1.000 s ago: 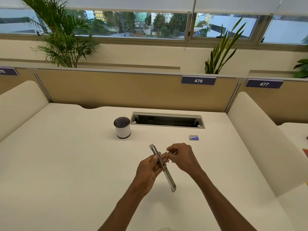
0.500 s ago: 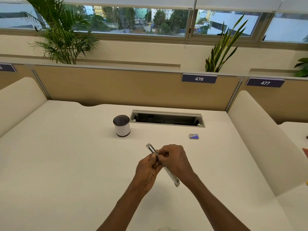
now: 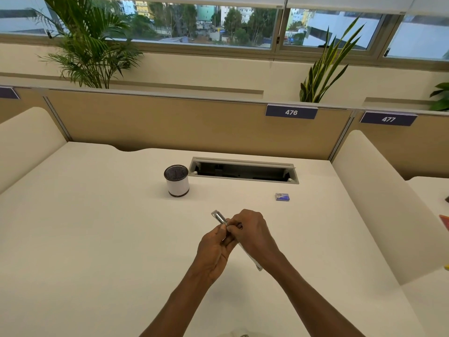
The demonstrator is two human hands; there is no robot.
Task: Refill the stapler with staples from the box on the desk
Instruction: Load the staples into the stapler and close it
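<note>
Both hands grip one stapler, held above the desk near its middle. Left hand: fingers curled round the metal body from below. Right hand: fingers curled over it from above, hiding most of its length; ends show at 11 and 5 o'clock. Staple box: small, blue, lying on the desk at 1 o'clock from the hands, well apart. Cup: white, dark-rimmed, at 11 o'clock. Cable tray: recessed, at 12 o'clock.
</note>
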